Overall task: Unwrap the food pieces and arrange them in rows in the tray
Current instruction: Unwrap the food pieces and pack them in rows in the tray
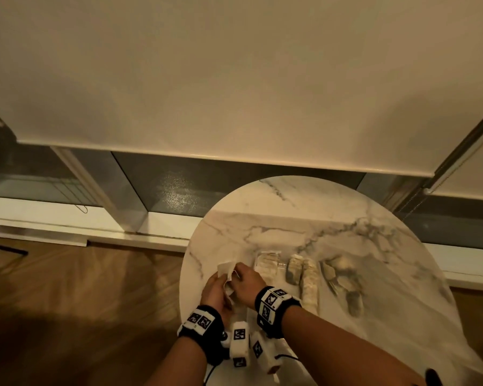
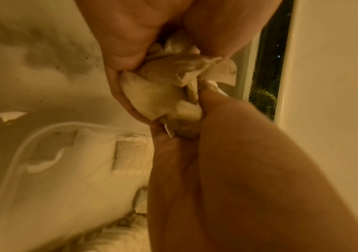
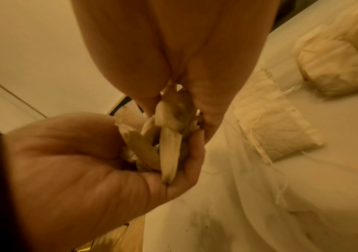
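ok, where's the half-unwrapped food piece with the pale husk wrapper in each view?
Head: half-unwrapped food piece with pale husk wrapper, lower centre, between both hands.
Left wrist: upper centre, pinched from both sides.
Right wrist: centre, over the left palm.
Shared landmark: wrapped pale bundles on the white marble table.

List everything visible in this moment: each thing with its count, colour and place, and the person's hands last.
Round table: one, white marble with grey veins, centre right.
Clear tray: one, transparent, on the table beyond the hands, pale pieces inside; count unclear.
Wrapped food pieces: several, cream, in rows right of the tray; exact count unclear.
Piece being unwrapped: one, pale wrapper partly peeled, between both hands.
Roller blind: one, cream, behind the table.
Wooden floor: brown, left of the table.
Left hand: grips the piece.
Right hand: pinches the wrapper.
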Motion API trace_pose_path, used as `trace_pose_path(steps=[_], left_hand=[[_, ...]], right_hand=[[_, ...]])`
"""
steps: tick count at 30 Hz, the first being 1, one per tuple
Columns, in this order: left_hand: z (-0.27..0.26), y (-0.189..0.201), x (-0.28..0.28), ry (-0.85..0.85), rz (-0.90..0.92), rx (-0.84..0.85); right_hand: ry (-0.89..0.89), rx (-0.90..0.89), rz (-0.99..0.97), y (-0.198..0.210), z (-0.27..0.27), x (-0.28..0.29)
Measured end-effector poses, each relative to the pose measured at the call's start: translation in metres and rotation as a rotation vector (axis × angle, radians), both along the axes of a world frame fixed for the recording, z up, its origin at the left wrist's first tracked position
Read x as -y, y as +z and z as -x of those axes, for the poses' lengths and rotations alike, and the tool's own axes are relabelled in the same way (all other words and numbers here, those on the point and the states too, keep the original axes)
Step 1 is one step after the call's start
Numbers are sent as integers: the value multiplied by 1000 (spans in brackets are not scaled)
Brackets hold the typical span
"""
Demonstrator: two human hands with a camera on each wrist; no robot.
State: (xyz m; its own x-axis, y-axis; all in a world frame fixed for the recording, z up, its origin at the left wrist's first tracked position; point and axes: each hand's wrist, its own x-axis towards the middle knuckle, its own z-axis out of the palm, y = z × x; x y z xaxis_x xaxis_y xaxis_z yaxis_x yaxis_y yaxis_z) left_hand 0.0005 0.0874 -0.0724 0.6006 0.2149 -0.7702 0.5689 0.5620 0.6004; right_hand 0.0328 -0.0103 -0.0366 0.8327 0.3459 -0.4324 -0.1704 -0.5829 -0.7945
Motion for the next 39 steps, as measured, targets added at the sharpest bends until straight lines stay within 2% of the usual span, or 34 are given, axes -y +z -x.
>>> trace_pose_path(steps=[7,11,14,20,26,31,33,35,39], left_hand=[[-9,-35,-22,-25,-152,-88],[-8,-27,-14,-137,-468,-113],[-4,-31,-6,-165,-552,-84],[2,-29,-1,-188,-696,-16],[23,-13,10,-316,-915,35],[34,-3,52,-488,-1292,179],[37,10,87,-526,-1265,341],[40,21,127,-596,-1060,460],[50,19,205,-911,-725,462]], right_hand=[[22,-142,-4,-7,1,0],[-52,-75,-29,-10,7,18],[-153,-82,-176,-11,15,39],[-317,-123,-332,5,36,118],[-489,-145,-391,25,75,207],[-624,-140,-416,38,109,259],[-619,-153,-358,35,118,275],[-581,-172,-235,30,124,288],[-479,-90,68,28,133,306]])
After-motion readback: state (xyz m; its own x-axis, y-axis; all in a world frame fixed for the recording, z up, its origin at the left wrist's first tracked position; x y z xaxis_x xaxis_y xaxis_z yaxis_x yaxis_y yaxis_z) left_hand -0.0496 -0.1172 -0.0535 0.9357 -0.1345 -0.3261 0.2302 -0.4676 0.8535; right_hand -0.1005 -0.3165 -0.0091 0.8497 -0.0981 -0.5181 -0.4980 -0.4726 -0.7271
